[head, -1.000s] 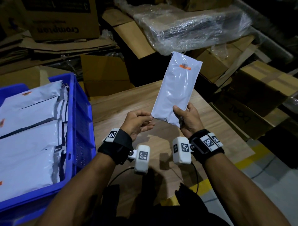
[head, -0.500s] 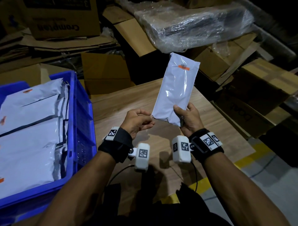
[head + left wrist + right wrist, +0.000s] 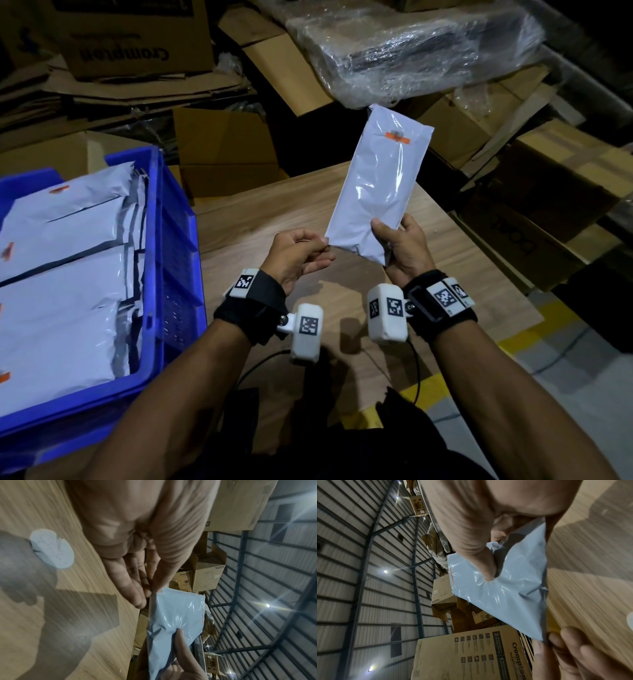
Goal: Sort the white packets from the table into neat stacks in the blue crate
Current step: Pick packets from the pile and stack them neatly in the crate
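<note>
Cardboard-cluttered storeroom, wooden table (image 3: 260,212). Both hands hold one white packet (image 3: 380,185) upright above it: right hand (image 3: 404,246) gripping its lower edge, left hand (image 3: 298,253) pinching a corner. The slick film could slip during transfer to the blue crate (image 3: 171,246), disturbing its stacks.

You're working in a warehouse or packing storeroom. Behind your wooden table (image 3: 260,219) lie flattened cardboard sheets (image 3: 137,89) and brown cartons, one printed "Crompton" (image 3: 137,37), beside a bundle wrapped in clear stretch film (image 3: 411,48). To your left a blue plastic crate (image 3: 171,260) holds white poly mailer packets (image 3: 61,281). A yellow line (image 3: 520,339) marks the grey floor. Your wrist cameras show corrugated metal walls (image 3: 342,588) on a steel frame, with bright spot lamps (image 3: 385,571).
</note>
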Motion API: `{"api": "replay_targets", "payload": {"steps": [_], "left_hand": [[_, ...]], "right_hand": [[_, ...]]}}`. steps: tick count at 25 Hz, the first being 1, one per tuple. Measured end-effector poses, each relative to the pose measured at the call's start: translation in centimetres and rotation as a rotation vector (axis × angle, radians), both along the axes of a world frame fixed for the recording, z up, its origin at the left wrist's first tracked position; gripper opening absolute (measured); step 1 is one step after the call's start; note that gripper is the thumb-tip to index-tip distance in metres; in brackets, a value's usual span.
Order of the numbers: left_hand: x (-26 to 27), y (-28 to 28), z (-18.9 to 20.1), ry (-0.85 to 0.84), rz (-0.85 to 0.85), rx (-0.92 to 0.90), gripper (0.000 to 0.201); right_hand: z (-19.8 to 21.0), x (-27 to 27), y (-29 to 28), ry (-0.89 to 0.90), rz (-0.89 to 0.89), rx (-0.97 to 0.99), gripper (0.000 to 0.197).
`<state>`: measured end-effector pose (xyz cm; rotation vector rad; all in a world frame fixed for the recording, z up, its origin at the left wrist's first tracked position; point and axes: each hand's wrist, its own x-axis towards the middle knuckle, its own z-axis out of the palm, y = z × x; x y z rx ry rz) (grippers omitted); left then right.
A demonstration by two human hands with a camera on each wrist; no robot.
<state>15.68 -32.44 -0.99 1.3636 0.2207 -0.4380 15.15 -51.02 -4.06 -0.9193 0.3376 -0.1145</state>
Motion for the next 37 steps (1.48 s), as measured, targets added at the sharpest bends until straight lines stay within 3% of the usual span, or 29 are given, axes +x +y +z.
{"api": "replay_targets", "payload": {"steps": [6, 13, 26, 30, 37], "left_hand": [[-0.1, 0.4, 0.1, -0.002, -0.009, 0.079, 0.012], [-0.2, 0.5, -0.5, -0.047, 0.080, -0.021, 0.004], [0.5, 1.2, -1.5, -0.189, 0.098, 0.133, 0.009], [0.6, 1.3, -1.0, -0.162, -0.010, 0.070, 0.021], [0.9, 3.1, -1.0, -0.185, 0.053, 0.142, 0.022]], "right_hand": [[0.0, -0.2, 0.3, 0.004, 0.005, -0.046, 0.040], [-0.9, 0.3, 0.8, 0.050, -0.015, 0.120, 0.037], [-0.5, -0.1, 1.7, 0.025, 0.056, 0.040, 0.048], [-0.4, -0.5, 2.5, 0.008, 0.159, -0.059, 0.050], [0.5, -1.4, 2.3, 0.026, 0.491, -0.441, 0.079]]}}
